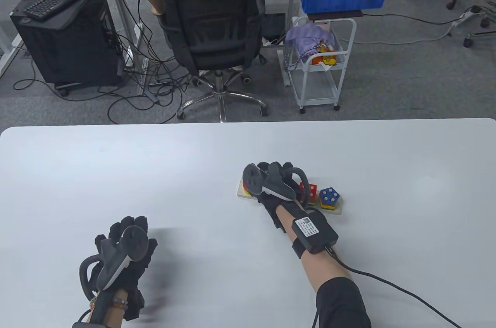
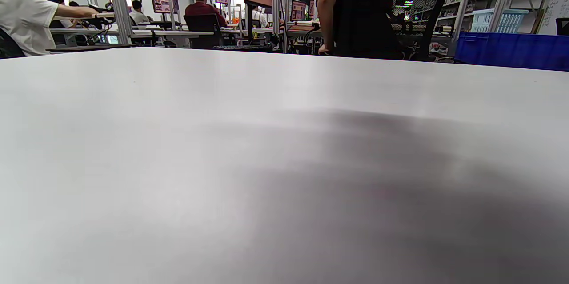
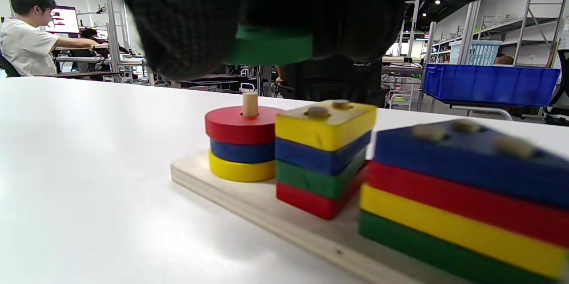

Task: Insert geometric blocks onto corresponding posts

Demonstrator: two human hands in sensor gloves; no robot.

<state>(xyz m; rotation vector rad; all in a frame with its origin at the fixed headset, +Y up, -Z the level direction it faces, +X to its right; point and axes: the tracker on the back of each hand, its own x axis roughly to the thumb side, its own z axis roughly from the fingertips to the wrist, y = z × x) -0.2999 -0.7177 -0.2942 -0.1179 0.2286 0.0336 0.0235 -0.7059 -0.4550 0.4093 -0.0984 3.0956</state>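
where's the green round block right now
In the right wrist view, the green round block is held in the right hand, just above the single peg of the disc stack at the board's left end, not yet on it.

Wooden board right of centre on table, block stacks atop.

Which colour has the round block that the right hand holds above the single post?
Green. The round block shows best in the right wrist view, under the right hand.
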